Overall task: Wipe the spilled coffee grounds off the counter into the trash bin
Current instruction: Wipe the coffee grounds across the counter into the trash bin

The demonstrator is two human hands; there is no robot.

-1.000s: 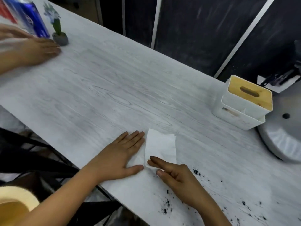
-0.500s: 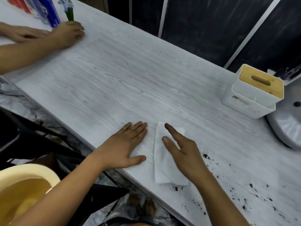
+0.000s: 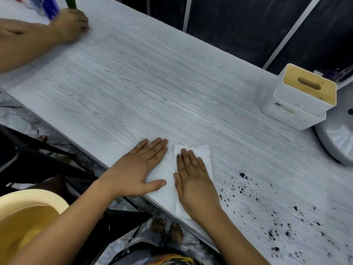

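Note:
A white paper tissue (image 3: pixel 205 156) lies flat on the pale wood-grain counter (image 3: pixel 133 88) at its near edge, one end hanging slightly over the edge. My right hand (image 3: pixel 194 180) presses flat on the tissue, fingers together. My left hand (image 3: pixel 141 169) lies flat on the counter just left of it, thumb touching the tissue's left part. Black coffee grounds (image 3: pixel 242 175) are scattered over the counter to the right of the tissue, reaching toward the lower right (image 3: pixel 275 234). A yellow bin (image 3: pixel 28 213) stands below the counter at the lower left.
A white tissue box with a wooden lid (image 3: pixel 299 96) stands at the back right, beside a grey rounded appliance (image 3: pixel 338 136). Another person's hand (image 3: pixel 70 25) rests at the far left by a blue pack (image 3: pixel 50 6). Bare feet (image 3: pixel 168 230) show below the edge.
My right hand has gone from touching the tissue with its fingertips to lying flat on it. The tissue now lies lengthwise toward the counter edge. The other person's hand moved toward the blue pack.

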